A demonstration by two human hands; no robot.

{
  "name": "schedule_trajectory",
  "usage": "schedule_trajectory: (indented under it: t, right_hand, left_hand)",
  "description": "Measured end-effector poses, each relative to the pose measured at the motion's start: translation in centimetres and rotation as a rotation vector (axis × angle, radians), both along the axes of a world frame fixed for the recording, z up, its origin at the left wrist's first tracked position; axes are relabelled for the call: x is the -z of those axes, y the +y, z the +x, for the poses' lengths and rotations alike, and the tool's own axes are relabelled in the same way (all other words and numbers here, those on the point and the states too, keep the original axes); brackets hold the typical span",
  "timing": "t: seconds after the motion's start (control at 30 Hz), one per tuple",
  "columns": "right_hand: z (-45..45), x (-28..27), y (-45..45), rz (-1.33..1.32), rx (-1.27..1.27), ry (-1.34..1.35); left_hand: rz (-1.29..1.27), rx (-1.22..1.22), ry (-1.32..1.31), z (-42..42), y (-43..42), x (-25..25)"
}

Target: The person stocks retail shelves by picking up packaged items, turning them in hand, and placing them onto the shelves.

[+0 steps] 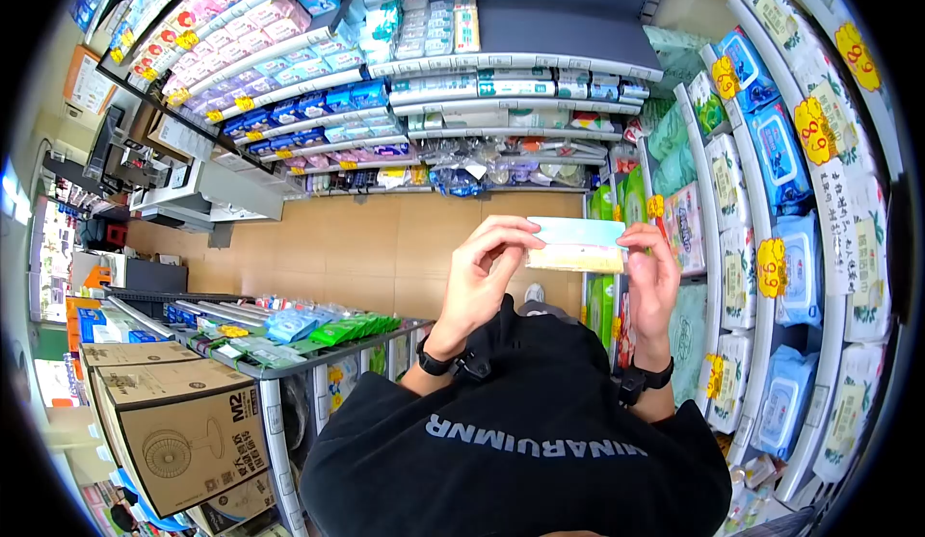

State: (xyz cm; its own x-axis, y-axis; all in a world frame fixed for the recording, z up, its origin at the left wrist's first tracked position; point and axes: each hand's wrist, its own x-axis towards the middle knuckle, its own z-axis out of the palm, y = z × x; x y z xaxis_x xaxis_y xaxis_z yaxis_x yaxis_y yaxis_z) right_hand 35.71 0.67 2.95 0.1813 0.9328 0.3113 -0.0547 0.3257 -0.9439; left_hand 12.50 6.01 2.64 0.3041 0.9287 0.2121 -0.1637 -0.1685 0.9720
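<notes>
Between my two hands is a small oblong tissue pack, held out level in front of my chest. Its upper side is pale blue, and a pinkish and cream-yellow side faces me. The left end is pinched by my left hand, fingers on top and thumb below. My right hand grips the right end between thumb and fingers. Similar small packs stand on the far shelf. The fine print on the held pack is too small to read.
Ahead is a long shelf with tissue and wipe packs. To the right, shelves carry blue wipe packs and yellow price tags. At the left stand a low shelf with green packs and a cardboard fan box. Tiled floor lies between.
</notes>
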Motion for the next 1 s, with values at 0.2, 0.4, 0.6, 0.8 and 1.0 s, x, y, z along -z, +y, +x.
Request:
schedule_trajectory:
  t: [0.2,0.4,0.6,0.8,1.0]
  right_hand:
    - [2.9,0.2,2.7,0.03,-0.063,0.085]
    - [5.2,1.4,5.1,0.125,0.007,0.083]
    - [6.5,1.5,6.8,0.074,0.038,0.16]
    - [7.1,1.4,7.6,0.005,0.089,0.154]
    - [8.1,1.9,7.6,-0.006,0.11,0.149]
  left_hand:
    - [0.072,-0.049,-0.078,3.5,3.0,-0.1]
    - [0.06,-0.094,-0.174,6.7,4.7,0.1]
    - [-0.039,-0.019,-0.23,8.1,5.9,0.2]
    - [-0.056,0.051,-0.217,8.4,7.9,0.0]
    - [-0.058,0.12,-0.173,9.0,9.7,0.3]
